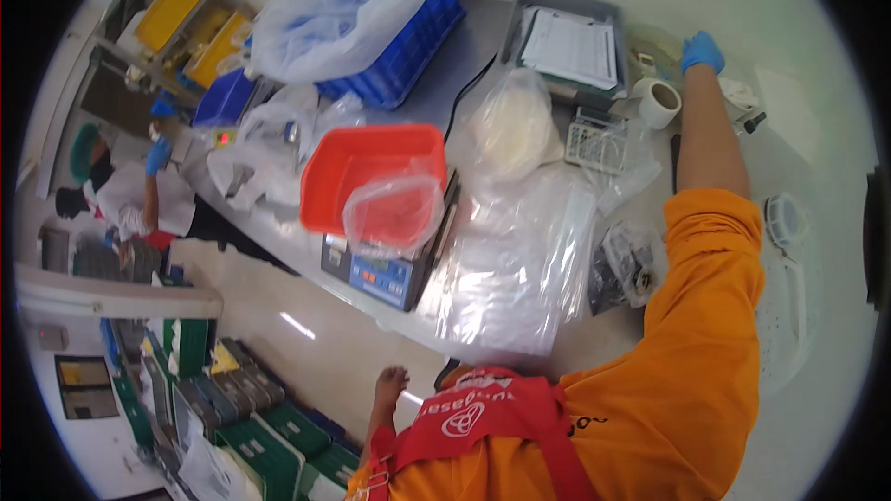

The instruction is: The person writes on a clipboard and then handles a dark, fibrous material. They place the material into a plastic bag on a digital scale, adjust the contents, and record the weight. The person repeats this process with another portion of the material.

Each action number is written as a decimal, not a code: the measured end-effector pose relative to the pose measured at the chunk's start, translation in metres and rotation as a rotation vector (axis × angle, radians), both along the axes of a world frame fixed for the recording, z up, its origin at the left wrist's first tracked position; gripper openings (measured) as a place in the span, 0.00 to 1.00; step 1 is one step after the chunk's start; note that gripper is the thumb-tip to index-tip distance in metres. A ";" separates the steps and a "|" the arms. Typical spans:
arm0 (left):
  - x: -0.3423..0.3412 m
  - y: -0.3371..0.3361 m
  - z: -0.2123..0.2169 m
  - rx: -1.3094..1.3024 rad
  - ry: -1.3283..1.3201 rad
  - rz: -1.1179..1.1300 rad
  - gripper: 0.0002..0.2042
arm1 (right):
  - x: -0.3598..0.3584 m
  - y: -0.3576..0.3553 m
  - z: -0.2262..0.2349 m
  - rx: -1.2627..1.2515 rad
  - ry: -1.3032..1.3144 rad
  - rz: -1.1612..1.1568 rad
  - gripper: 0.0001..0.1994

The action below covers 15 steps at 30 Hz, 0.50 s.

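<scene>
My right hand (703,54), in a blue glove, reaches far across the table to the wall at the back right. Its fingers look bent and closed; what they hold, if anything, is hidden. Just left of it is a small white-and-yellow item (647,63), and below stands a roll of white tape or labels (660,103). My left hand (392,382) is bare and hangs low beside the table's front edge, fingers loosely curled, with nothing visible in it. An orange-red tray (325,176) sits on the scale (380,274), with a clear bag (394,213) over its near side.
Clear plastic sheets (510,269) lie right of the scale, below a bag of pale contents (513,130). A grey tray (608,14) holds papers. A lined blue crate (408,56) stands at the back. Another person (139,190) works at left, near green crates (264,450).
</scene>
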<state>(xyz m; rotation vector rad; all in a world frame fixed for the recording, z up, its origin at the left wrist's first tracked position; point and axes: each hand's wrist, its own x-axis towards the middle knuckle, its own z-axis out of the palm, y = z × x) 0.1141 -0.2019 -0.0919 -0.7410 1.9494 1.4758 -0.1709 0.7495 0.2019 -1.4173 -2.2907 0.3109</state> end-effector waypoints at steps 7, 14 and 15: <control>-0.041 0.009 0.038 -0.071 0.122 -0.543 0.15 | 0.028 -0.174 0.033 -0.938 1.484 0.337 0.13; -0.088 0.040 0.124 0.212 0.071 -0.829 0.15 | 0.265 -0.400 0.026 -0.641 0.847 0.671 0.11; -0.093 0.042 0.131 0.255 0.067 -0.843 0.15 | 0.292 -0.415 0.007 -0.656 0.772 0.567 0.11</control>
